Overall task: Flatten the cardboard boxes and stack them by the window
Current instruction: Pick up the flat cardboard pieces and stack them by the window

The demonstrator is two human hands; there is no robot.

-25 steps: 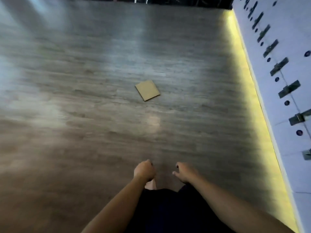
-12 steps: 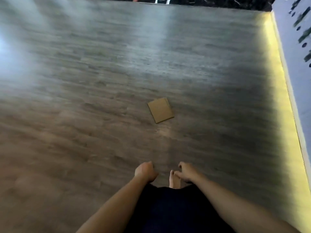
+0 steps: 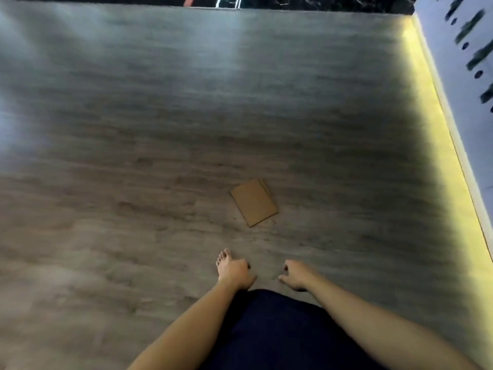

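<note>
Flattened cardboard [image 3: 254,202] at twelve o'clock looks light, stiff; pinch an edge. Left hand [image 3: 236,272] and right hand [image 3: 296,275] loosely curled, empty.

Dark wall marks [image 3: 472,46] motion-blurred; both forearms cut off at bottom edge

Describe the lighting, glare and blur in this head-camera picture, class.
Head view: pale glare streaks the far wooden floor; a yellow light strip glows along the right wall; the wall's dark marks smear with motion blur; the flattened cardboard stays fairly sharp; straight edges bow from wide-angle distortion.
</note>
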